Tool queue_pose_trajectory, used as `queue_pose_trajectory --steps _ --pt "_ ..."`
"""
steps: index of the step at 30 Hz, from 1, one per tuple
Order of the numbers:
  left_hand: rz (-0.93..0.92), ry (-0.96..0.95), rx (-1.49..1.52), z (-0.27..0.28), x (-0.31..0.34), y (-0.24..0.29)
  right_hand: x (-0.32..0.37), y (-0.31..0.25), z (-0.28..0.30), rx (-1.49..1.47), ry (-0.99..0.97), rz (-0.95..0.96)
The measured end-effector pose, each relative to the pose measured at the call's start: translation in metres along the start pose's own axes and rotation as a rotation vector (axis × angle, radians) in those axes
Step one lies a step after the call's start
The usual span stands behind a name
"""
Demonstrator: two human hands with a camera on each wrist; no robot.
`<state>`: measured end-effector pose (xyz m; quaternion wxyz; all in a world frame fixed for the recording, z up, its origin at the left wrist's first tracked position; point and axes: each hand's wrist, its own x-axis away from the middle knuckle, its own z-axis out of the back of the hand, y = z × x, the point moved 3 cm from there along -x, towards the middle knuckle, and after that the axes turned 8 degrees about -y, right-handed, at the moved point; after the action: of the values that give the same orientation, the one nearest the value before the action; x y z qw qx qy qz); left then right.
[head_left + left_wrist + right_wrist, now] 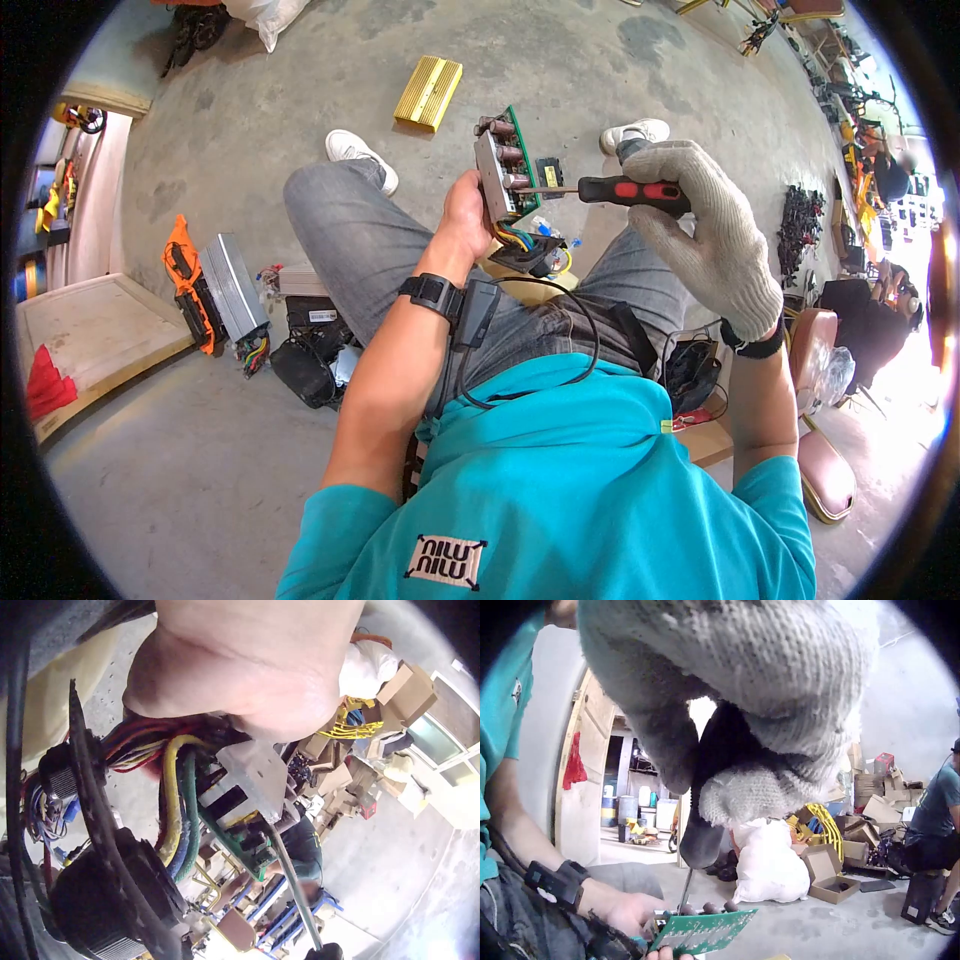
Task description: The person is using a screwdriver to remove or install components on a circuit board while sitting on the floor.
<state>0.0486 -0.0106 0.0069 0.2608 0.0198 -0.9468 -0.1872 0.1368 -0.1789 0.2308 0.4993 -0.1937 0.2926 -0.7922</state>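
My bare left hand (466, 215) grips a green circuit board (705, 931) by the metal heat-sink plate (491, 178) along its side. Brown cylindrical capacitors (508, 155) line the board, and thick yellow, blue and green wires (180, 802) leave its lower end. In a knitted glove, my right hand (705, 225) holds a screwdriver (630, 191) by its black and red handle. The screwdriver's shaft (295, 881) reaches to the board, its tip right at the components beside the plate. In the right wrist view, gloved fingers (750, 796) wrap the handle.
A yellow metal case (428, 93) lies on the concrete floor ahead. To the left are a silver case (233, 285), an orange and black item (184, 280) and a wooden board (110, 335). Wires and a black pouch (300, 365) lie near my left leg. A person (937, 817) sits farther off.
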Motion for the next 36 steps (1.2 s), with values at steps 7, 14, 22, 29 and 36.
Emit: queue_pose_trajectory --steps 7,14,22,29,36 --pt "0.019 0.042 -0.053 0.002 -0.001 -0.002 -0.007 -0.022 0.002 0.293 -0.136 0.334" --pt "0.029 0.057 -0.073 0.003 0.001 -0.001 -0.004 -0.024 -0.004 0.224 -0.144 0.004" --pt "-0.011 -0.019 0.029 0.003 -0.002 -0.003 -0.013 -0.017 0.005 0.149 -0.038 0.101" --pt "0.093 0.063 0.023 0.008 -0.006 -0.008 -0.033 -0.011 0.004 0.285 -0.083 0.027" --pt "0.078 0.045 0.04 0.019 -0.015 -0.013 -0.046 -0.011 0.008 0.369 -0.122 0.231"
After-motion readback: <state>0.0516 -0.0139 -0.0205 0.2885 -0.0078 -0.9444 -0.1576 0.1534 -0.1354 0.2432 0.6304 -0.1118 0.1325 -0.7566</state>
